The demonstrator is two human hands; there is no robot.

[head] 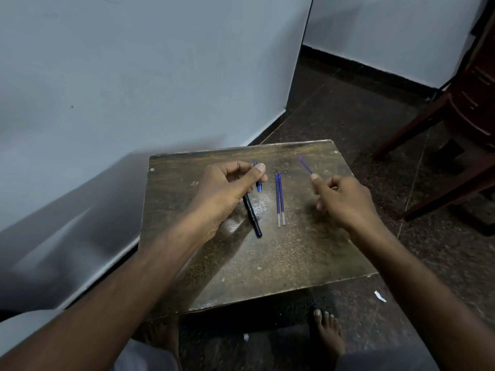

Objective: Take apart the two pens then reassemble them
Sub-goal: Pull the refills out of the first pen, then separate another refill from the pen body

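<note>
The black pen barrel [251,214] slants over the wooden table [308,253], its upper end pinched in the left hand [227,187]. At its 3 o'clock two blue refills [280,200] lie side by side, a blue cap [258,184] at 12. Further toward 2 o'clock, the right hand [341,200] pinches a blurred blue refill [304,164].

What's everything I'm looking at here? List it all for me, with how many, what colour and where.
Table: one, dark brown, worn, centre.
Pen barrel: one, black with printed lettering, held in the left hand, slanting down toward the table.
Blue pen part: one, on the table just right of the left thumb.
Refills on table: two, blue-violet, side by side, mid-table.
Held refill: one, blue-violet, blurred, in the right hand.
Chair: one, dark red-brown, far right.
Paper scrap: one, white, on the floor.
Walls: pale blue-grey, behind.
Left hand: gripping the barrel.
Right hand: pinching the refill.
Feet: two, bare, below the table.
</note>
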